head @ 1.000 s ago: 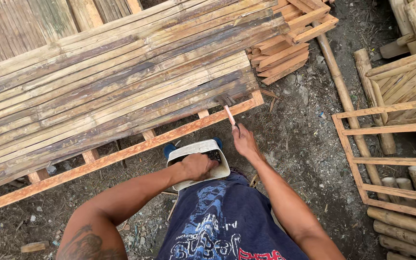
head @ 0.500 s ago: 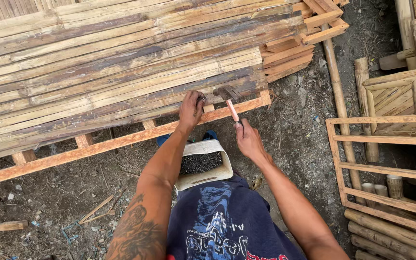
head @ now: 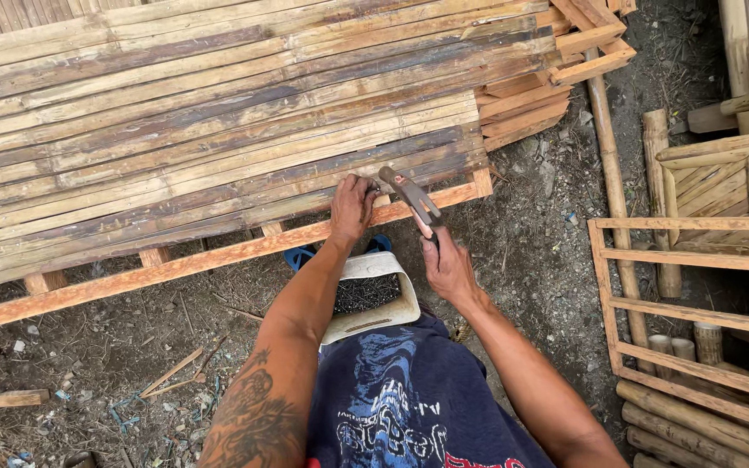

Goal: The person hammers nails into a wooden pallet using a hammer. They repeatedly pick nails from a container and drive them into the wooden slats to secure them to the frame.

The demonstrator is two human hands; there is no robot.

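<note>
My left hand [head: 353,206] rests on the near edge of a panel of flat bamboo slats [head: 218,130], fingers pinched together at the slat surface, likely on a small nail that I cannot see clearly. My right hand [head: 446,264] grips a hammer [head: 411,196] by its handle, with the metal head right beside my left fingertips above the slats. A white container of dark nails [head: 373,295] sits in front of my body, between my arms. The panel lies on a reddish wooden rail [head: 175,269].
Short stacked slats [head: 526,108] lie at the panel's right end. A long bamboo pole [head: 613,173] runs down the ground. A wooden frame [head: 687,295] and bamboo logs [head: 704,407] stand at the right. Dirt ground with wood scraps [head: 19,399] lies at the left.
My left hand left the nail container and came up to the slat edge. The hammer head swung in beside my left fingers. The view moved closer to the panel.
</note>
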